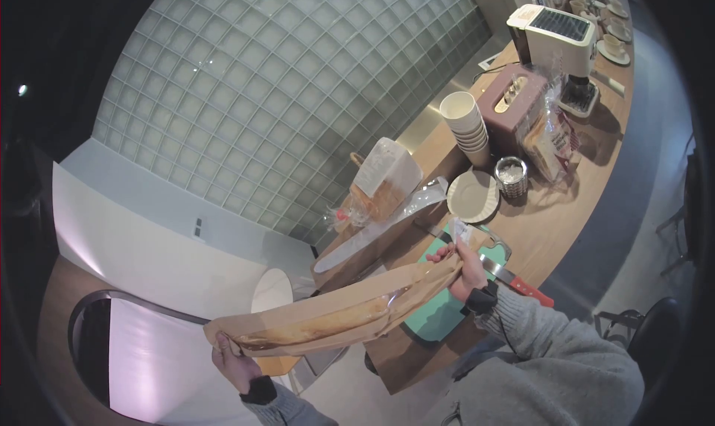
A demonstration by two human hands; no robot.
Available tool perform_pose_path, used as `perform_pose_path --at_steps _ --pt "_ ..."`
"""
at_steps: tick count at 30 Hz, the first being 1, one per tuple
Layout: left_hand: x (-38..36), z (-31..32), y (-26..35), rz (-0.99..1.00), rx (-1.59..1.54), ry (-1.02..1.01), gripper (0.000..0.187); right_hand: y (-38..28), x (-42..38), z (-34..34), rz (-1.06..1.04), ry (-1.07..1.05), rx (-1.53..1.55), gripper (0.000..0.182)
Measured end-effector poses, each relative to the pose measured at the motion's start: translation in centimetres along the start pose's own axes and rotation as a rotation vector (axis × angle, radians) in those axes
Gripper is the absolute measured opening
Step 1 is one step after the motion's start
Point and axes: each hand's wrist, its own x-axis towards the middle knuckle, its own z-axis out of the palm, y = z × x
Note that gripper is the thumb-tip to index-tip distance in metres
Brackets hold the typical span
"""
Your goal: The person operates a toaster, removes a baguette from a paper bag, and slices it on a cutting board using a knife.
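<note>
Your hands (237, 363) (471, 271) grip both ends of a long, windowed paper baguette bag (320, 319), crinkled, its left end beyond the wooden surface (540, 225).

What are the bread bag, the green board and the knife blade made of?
Bread bag: dull brown paper, by its creases; its shiny see-through window is probably plastic.
Green board: perhaps smooth plastic, as its color is so even.
Knife blade: metal, by its silvery shine.
</note>
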Motion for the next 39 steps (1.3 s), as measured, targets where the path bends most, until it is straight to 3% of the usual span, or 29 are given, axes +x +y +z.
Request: perform_pose_path --at_steps 8,15,18,20,21,25,27,29,30,32,33,35,38,39 --pt "-0.8 3.3 -0.8 0.022 -0.033 0.035 0.037 0.9 2.6 -0.5 -0.058 -0.048 -0.017 0.036" --pt "0.7 -0.7 -4.5 0.014 -0.031 0.145 0.040 1.5 0.9 -0.5 -0.018 -0.041 -0.051 0.034" --pt "0.0 -2.4 -9.0 -0.163 -0.072 0.246 0.043 0.8 -0.7 1.2 -0.024 -0.155 -0.072 0.034" --pt "-2.7 -3.8 -13.9 0.062 0.084 0.045 0.105 0.4 -2.2 3.4 -0.076 -0.138 -0.115 0.037" --pt "-3.5 -3.7 -16.5 0.120 0.115 -0.013 0.121 0.1 -2.6 4.2 -0.099 -0.137 -0.122 0.037" --pt "-9.7 -2.6 -26.9 0.816 0.036 -0.048 0.124 -0.5 -2.7 4.9 -0.156 -0.310 -0.264 0.037" --pt "-14.5 -1.7 -28.7 0.161 -0.190 0.005 0.148 -1.0 -3.0 5.8 -0.204 -0.523 -0.567 0.048" --pt "-17.3 1.0 -27.4 -0.121 -0.180 0.181 0.083 -1.0 -3.3 8.2 -0.333 -0.813 -0.846 0.049" --pt "-17.5 1.6 -27.4 -0.191 -0.177 0.219 0.069 -1.2 -3.7 9.5 -0.366 -0.886 -0.910 0.050" --pt "-17.1 1.1 -30.0 0.473 0.191 0.148 0.094 -1.3 -4.7 13.1 -0.464 -1.063 -0.940 0.052" --pt "-17.2 1.6 -29.6 0.632 0.280 0.145 0.104 -1.2 -5.2 15.0 -0.482 -1.122 -0.958 0.053" --pt "-17.6 3.7 -25.2 -0.261 -0.578 0.271 0.064 -0.9 -5.9 18.2 -0.436 -1.185 -1.060 0.056" --pt "-18.9 4.5 -21.7 -0.851 -1.140 0.263 0.047 0.4 -7.1 22.5 -0.479 -1.214 -1.133 0.059" --pt "-19.3 4.3 -21.6 -0.939 -1.232 0.245 0.046 0.5 -7.4 23.7 -0.498 -1.222 -1.144 0.059"
